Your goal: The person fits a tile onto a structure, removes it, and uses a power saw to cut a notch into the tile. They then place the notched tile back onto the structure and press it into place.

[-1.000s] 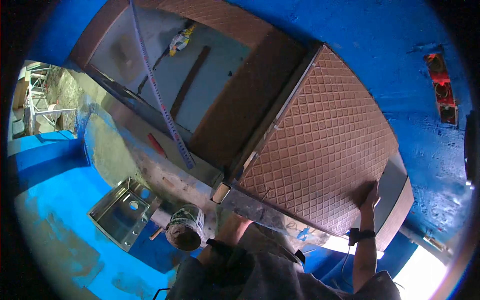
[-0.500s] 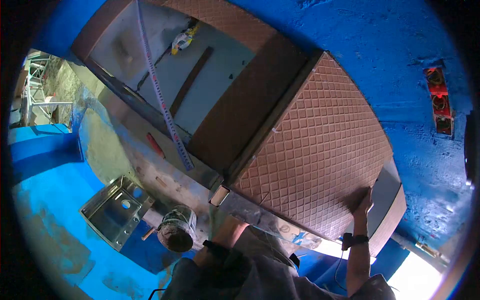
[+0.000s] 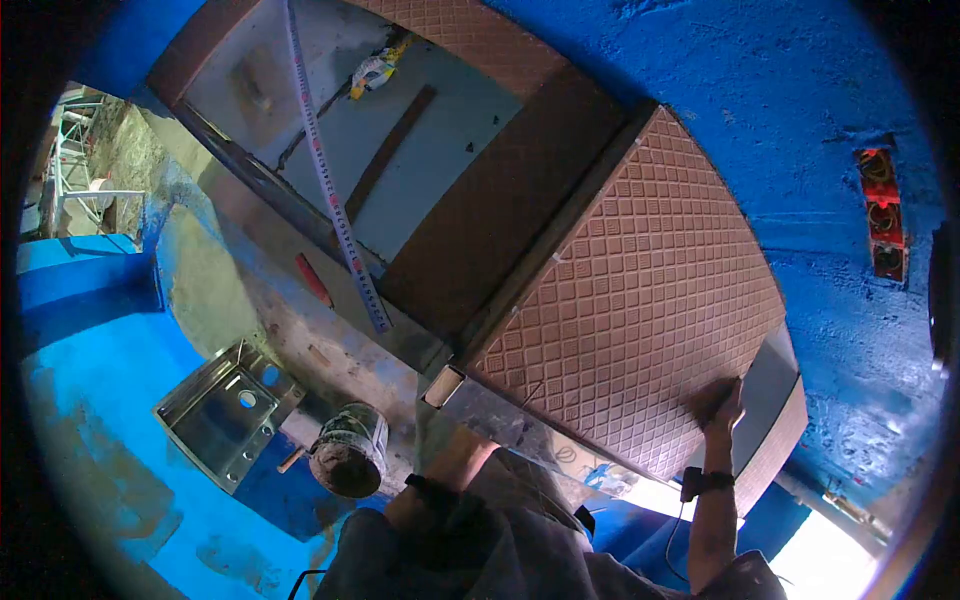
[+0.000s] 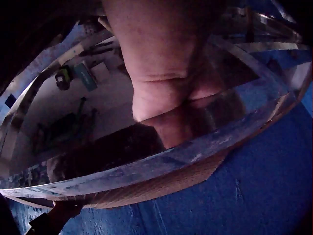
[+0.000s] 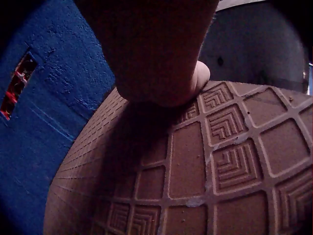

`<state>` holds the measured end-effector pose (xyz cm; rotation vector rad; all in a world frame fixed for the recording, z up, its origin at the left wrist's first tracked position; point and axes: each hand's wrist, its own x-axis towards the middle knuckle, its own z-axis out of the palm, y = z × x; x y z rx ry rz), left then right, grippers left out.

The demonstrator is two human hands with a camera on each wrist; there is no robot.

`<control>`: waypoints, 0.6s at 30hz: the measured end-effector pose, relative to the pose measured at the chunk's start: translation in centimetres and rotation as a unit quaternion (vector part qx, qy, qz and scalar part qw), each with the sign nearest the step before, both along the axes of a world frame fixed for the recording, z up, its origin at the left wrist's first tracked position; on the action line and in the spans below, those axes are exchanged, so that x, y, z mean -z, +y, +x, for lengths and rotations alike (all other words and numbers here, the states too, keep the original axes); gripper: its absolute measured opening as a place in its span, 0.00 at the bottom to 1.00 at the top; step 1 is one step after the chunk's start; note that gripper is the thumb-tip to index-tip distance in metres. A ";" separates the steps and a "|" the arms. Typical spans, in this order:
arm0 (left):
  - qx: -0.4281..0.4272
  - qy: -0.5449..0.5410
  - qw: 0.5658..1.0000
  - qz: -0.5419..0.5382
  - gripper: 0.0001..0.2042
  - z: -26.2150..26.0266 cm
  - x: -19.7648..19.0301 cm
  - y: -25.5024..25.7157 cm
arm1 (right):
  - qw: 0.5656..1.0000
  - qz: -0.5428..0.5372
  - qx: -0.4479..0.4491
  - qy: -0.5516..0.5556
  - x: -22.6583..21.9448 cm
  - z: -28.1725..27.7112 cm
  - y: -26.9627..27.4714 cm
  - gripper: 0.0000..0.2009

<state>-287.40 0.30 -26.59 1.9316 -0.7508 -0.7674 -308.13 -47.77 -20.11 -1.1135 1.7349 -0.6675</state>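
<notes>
In the head view, a brown tile [image 3: 640, 280] with a raised grid pattern lies on a metal frame [image 3: 500, 410]. My right hand [image 3: 728, 408] rests on the tile near its right edge, its fingers only partly seen. The right wrist view shows the back of that hand [image 5: 156, 73] against the patterned surface [image 5: 188, 156], its fingertips hidden. Below the frame's front edge is my left hand [image 3: 468, 455]. In the left wrist view, this hand [image 4: 166, 103] reaches to the inner side of the frame rail [image 4: 161, 164], and its fingers are out of sight.
A measuring tape [image 3: 322, 165] stretches across the opening at upper left, near a red-handled tool [image 3: 314, 280]. At lower left are a steel sink [image 3: 225, 415] and a bucket [image 3: 350, 450]. Red electrical boxes [image 3: 882, 215] sit in the blue wall [image 3: 820, 110].
The head view has shifted slightly. Along the tile's left edge, the pale strip looks narrower than at first. Both hands remain in about the same places.
</notes>
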 end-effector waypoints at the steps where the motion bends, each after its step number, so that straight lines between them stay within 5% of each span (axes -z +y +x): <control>1: -0.011 -0.047 0.999 -0.009 0.15 0.0 0.1 -0.1 | 1.000 0.000 0.000 0.000 1.1 -1.5 -1.2 0.28; 3: -0.024 -0.029 0.999 -0.019 0.15 -0.7 0.8 -0.2 | 0.994 0.038 -0.057 -0.080 3.8 -5.3 -4.1 0.26; 13: 0.040 -0.022 0.998 0.042 0.16 -3.1 3.1 1.3 | 0.999 -0.017 -0.041 0.001 2.4 -2.8 -1.8 0.23; 17: 0.091 -0.053 0.994 0.034 0.16 -2.8 3.8 0.9 | 0.992 0.013 -0.059 -0.114 1.3 -2.3 -0.8 0.23; 18: 0.044 -0.074 0.996 0.022 0.17 -2.6 3.8 0.6 | 0.989 0.009 -0.086 -0.116 0.5 -1.2 0.2 0.24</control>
